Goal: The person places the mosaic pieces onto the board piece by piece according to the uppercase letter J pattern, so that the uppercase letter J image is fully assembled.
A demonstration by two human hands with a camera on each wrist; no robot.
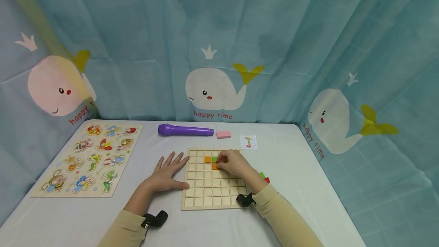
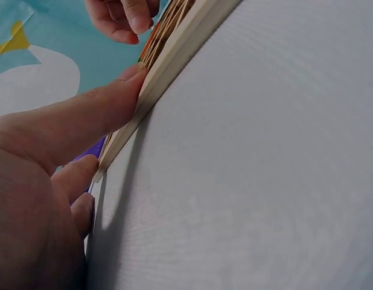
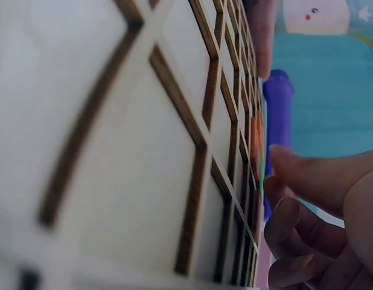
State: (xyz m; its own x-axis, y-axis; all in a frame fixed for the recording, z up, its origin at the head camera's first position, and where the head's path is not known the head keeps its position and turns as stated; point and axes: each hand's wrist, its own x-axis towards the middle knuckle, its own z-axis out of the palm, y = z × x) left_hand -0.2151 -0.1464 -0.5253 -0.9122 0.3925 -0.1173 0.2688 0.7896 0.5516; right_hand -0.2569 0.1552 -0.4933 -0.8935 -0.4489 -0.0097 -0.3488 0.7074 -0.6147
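Observation:
A wooden grid board (image 1: 199,192) lies on the table with square cells. Two orange tiles (image 1: 207,159) and a green tile (image 1: 214,159) sit in its upper cells. My left hand (image 1: 167,174) has its fingers spread, with thumb and fingertips against the board's left edge; in the left wrist view its thumb (image 2: 84,115) lies along the wooden side. Over the upper middle cells, my right hand (image 1: 233,163) has its fingers bent, fingertips right at the lower orange tile (image 1: 215,166). I cannot tell whether a tile is between those fingertips.
Behind the board lie a purple microphone-shaped object (image 1: 185,130), a pink block (image 1: 223,135) and a small pattern card (image 1: 248,142). A green tile (image 1: 262,175) and a red tile (image 1: 266,180) show beyond my right wrist. An insect puzzle board (image 1: 130,129) lies at left.

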